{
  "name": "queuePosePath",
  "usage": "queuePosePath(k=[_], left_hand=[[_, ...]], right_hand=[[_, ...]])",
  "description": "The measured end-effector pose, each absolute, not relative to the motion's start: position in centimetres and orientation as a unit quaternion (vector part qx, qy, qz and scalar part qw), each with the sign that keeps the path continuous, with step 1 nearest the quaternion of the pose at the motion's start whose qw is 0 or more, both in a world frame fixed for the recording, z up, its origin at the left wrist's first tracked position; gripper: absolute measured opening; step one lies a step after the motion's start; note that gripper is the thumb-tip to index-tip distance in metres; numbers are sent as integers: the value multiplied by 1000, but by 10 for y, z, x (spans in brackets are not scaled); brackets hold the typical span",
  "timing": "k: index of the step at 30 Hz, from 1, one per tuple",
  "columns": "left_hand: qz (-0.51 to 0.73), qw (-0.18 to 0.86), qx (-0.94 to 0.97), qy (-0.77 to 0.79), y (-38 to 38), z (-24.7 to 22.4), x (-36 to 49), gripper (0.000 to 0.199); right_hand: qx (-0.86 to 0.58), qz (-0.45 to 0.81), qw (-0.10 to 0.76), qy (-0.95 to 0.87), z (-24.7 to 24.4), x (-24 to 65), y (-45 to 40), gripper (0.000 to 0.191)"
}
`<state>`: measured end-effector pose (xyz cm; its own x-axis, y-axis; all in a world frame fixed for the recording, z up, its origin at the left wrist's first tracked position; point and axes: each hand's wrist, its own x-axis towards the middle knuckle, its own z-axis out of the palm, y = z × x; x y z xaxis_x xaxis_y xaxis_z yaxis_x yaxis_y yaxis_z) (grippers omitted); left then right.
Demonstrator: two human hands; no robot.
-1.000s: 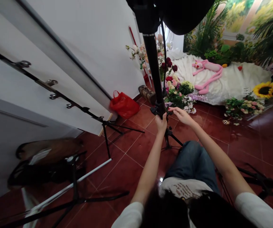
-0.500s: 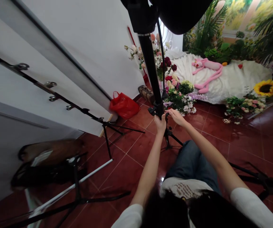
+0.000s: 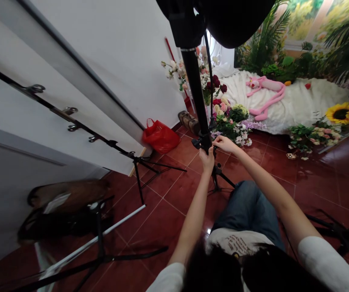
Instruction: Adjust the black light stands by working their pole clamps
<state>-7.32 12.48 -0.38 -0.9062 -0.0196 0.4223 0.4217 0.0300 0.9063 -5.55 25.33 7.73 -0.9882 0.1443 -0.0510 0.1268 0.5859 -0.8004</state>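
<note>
A black light stand (image 3: 195, 87) rises in front of me, slightly tilted, with a large dark lamp head (image 3: 238, 20) at its top and a cable hanging beside the pole. My left hand (image 3: 207, 159) is wrapped round the pole just below a black collar with a knob (image 3: 196, 143). On the right side of that collar, my right hand (image 3: 223, 144) has its fingers pinched together; what they hold there is too small to make out. The stand's legs (image 3: 223, 177) spread on the red tiled floor.
At left, a black crossbar with clamps (image 3: 80, 125) runs to a tripod (image 3: 138, 178). A red bag (image 3: 161, 137) lies by the wall. Flowers (image 3: 227, 117) and a white cloth with a pink plush toy (image 3: 271, 86) lie beyond. Another stand (image 3: 99, 239) is lower left.
The view has shifted slightly, so the stand appears a little further right and lower. Both hands stay at the collar, with the right fingers slightly changed in pose.
</note>
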Motion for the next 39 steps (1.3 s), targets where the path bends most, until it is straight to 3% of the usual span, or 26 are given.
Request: queuePosePath(k=[4,10,19,24,28,31,35,39], left_hand=[[-680,175,-141,-698,125,-2,-74,70],[-683,170,-140,-696,124,0,-72,71],[-681,175,-136,-698,126,-4,-74,73],[-672,180,-126,-708,125,-5,-75,74],[-671,183,-126,-708,125,-4,-74,74],[-675,187,-124,-703,126,-2,-72,73],[-675,203,-112,-700,130,0,-71,72],[-672,205,-108,-703,132,0,-69,71]], right_hand=[[14,524,51,-850,62,-33,257,31],[125,454,61,-880,58,-18,275,47],[94,603,41,-791,31,-26,272,59],[33,638,124,-759,22,-35,255,59],[-29,584,153,-796,29,-41,246,59],[-46,544,123,-829,42,-42,246,59],[-86,556,20,-826,60,-44,248,60],[-193,526,-54,-827,77,-48,246,53]])
